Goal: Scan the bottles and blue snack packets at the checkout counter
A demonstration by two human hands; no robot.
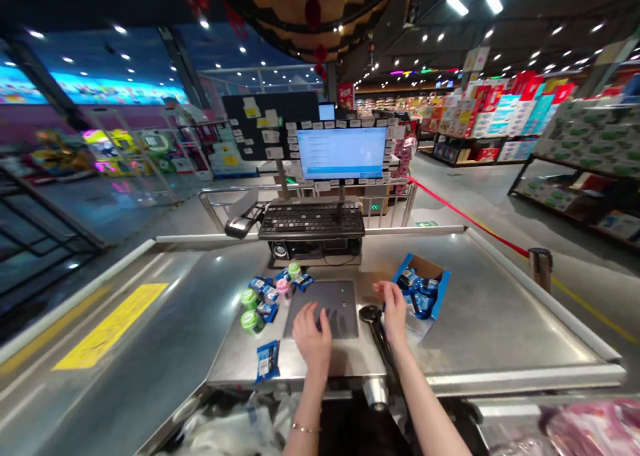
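Our left hand [313, 333] lies open on the grey scan pad [340, 309]. Our right hand [393, 311], also open, sits just beside the blue carton [423, 286] and black handheld scanner [373, 315]. Blue packets [267, 361] lie left of the pad, one near the front edge of the steel counter [480, 323], which extends rightward past the carton.

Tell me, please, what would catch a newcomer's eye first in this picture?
A bright monitor stands above a black keyboard at the far end of the steel checkout counter. Nearer, the left hand lies over a dark flat plate, with blue packets beside it. The right hand is next to an open blue carton.
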